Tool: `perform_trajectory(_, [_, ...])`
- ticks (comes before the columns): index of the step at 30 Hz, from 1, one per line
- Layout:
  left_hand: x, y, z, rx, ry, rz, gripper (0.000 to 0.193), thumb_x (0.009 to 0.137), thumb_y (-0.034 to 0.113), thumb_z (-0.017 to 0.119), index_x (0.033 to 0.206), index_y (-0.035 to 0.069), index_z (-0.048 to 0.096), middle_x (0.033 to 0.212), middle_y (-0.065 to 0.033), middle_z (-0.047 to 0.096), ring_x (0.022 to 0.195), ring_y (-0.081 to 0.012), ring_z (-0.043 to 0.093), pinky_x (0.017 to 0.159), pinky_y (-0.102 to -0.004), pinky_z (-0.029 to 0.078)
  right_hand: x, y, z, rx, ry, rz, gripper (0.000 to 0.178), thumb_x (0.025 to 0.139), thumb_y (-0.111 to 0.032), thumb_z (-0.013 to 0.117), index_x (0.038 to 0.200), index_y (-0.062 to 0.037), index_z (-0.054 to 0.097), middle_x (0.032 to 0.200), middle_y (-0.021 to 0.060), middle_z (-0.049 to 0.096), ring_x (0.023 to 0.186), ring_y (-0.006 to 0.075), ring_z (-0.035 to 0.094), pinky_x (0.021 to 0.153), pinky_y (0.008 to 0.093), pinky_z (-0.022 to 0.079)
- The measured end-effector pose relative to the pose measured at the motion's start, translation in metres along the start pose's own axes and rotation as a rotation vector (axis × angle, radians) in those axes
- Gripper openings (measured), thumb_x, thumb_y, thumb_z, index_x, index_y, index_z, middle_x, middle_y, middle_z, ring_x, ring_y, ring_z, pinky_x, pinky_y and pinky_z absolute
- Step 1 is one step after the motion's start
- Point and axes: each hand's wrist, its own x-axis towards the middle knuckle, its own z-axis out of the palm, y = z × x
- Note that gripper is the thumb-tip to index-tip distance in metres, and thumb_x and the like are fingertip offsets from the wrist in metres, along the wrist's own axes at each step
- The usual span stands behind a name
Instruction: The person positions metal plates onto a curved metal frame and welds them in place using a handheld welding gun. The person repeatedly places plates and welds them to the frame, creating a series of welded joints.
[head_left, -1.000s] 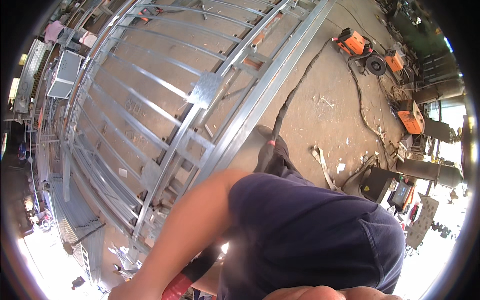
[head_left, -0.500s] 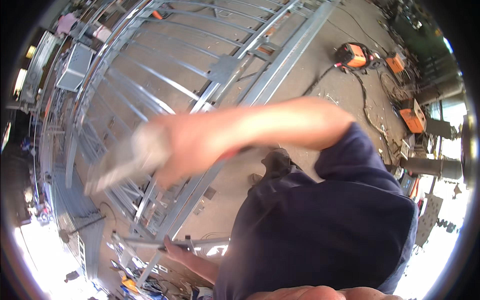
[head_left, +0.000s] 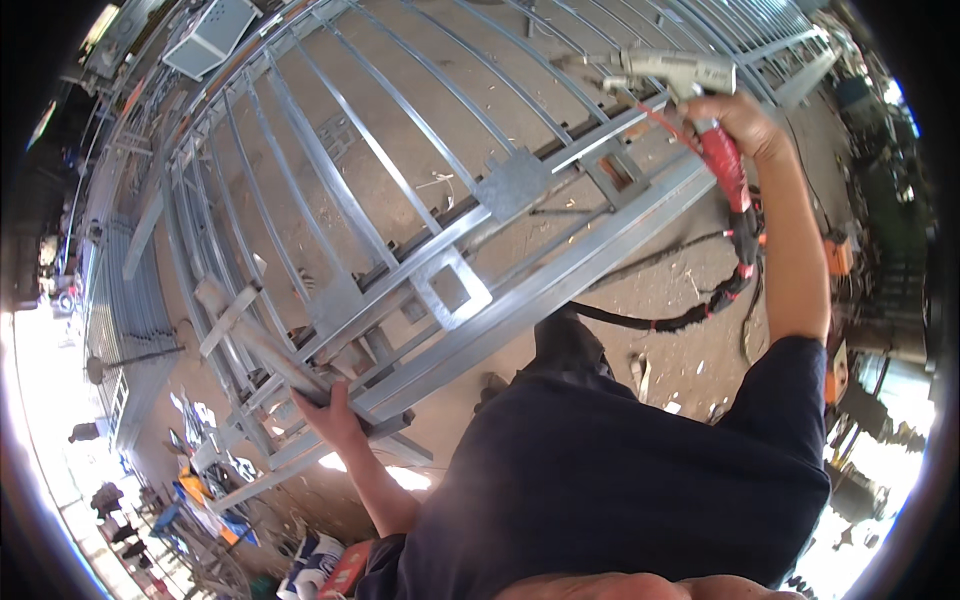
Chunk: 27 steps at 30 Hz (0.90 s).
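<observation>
My right hand [head_left: 742,122] is raised at the upper right, closed around the grip of a welding gun [head_left: 675,70]. The gun has a pale grey body, its nozzle facing left, and a red-wrapped handle from which a black cable [head_left: 690,318] hangs in a loop. Low on the left, my left hand [head_left: 333,418] is wrapped around the near end of a long metal bar with a short crosspiece [head_left: 265,345], hammer-like in shape. This bar slants over the corner of a galvanized steel frame [head_left: 540,300] of rails and parallel bars. A square plate with a cut-out [head_left: 452,287] sits on its near rail.
Bundled steel tubes [head_left: 135,290] lie at the left. A grey metal box [head_left: 210,38] stands beyond the frame. An orange machine [head_left: 838,257] is at the right, past the cable. Bags and boxes [head_left: 320,568] are on the floor at lower left.
My right arm has swung from across the frame to the upper right, its pale, blurred load now clear as the welding gun. My left hand has moved up with the bar; the view has shifted.
</observation>
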Motion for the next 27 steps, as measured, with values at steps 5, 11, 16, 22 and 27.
perform_trajectory(5, [-0.012, 0.057, 0.107, 0.078, -0.08, -0.047, 0.096, 0.076, 0.018, 0.082, 0.155, -0.009, 0.035, 0.149, -0.0271, 0.049, 0.134, -0.0346, 0.051, 0.114, -0.0392, 0.039, 0.126, 0.088, -0.051, 0.122, -0.085, 0.308, 0.029, 0.075, 0.0, 0.079, 0.104, 0.0009, 0.074, 0.089, 0.0101, 0.075, 0.077, 0.0206, 0.071, 0.065, 0.0336, 0.058])
perform_trajectory(11, [-0.034, 0.112, 0.186, 0.177, -0.117, -0.091, 0.094, 0.075, 0.017, 0.082, 0.154, -0.008, 0.037, 0.142, -0.0255, 0.055, 0.129, -0.0329, 0.055, 0.111, -0.0385, 0.041, 0.244, 0.201, -0.083, 0.142, -0.281, 0.474, 0.028, 0.072, 0.0, 0.081, 0.099, 0.0019, 0.075, 0.091, 0.0136, 0.076, 0.076, 0.0234, 0.072, 0.07, 0.0385, 0.06])
perform_trajectory(16, [-0.04, 0.148, 0.223, 0.102, -0.18, -0.177, 0.092, 0.076, 0.013, 0.082, 0.154, -0.007, 0.037, 0.143, -0.0233, 0.055, 0.126, -0.0297, 0.056, 0.109, -0.0365, 0.043, 0.284, 0.228, -0.099, 0.21, -0.332, 0.679, 0.026, 0.073, -0.002, 0.082, 0.096, 0.0036, 0.074, 0.089, 0.0148, 0.075, 0.076, 0.0251, 0.073, 0.07, 0.039, 0.06])
perform_trajectory(22, [-0.035, 0.146, 0.252, 0.142, -0.161, -0.198, 0.092, 0.077, 0.013, 0.083, 0.154, -0.008, 0.036, 0.14, -0.0215, 0.055, 0.123, -0.0277, 0.057, 0.108, -0.0358, 0.043, 0.312, 0.255, -0.112, 0.294, -0.386, 0.73, 0.024, 0.08, -0.009, 0.077, 0.101, 0.0037, 0.074, 0.088, 0.0138, 0.074, 0.072, 0.0221, 0.071, 0.068, 0.0382, 0.06])
perform_trajectory(27, [-0.024, 0.157, 0.275, 0.197, -0.172, -0.19, 0.091, 0.078, 0.015, 0.083, 0.153, -0.008, 0.037, 0.134, -0.0191, 0.058, 0.119, -0.0252, 0.058, 0.103, -0.035, 0.046, 0.304, 0.246, -0.117, -0.023, -0.218, 0.505, 0.032, 0.086, -0.022, 0.079, 0.106, 0.0025, 0.075, 0.097, 0.0102, 0.076, 0.087, 0.0171, 0.072, 0.08, 0.0343, 0.057])
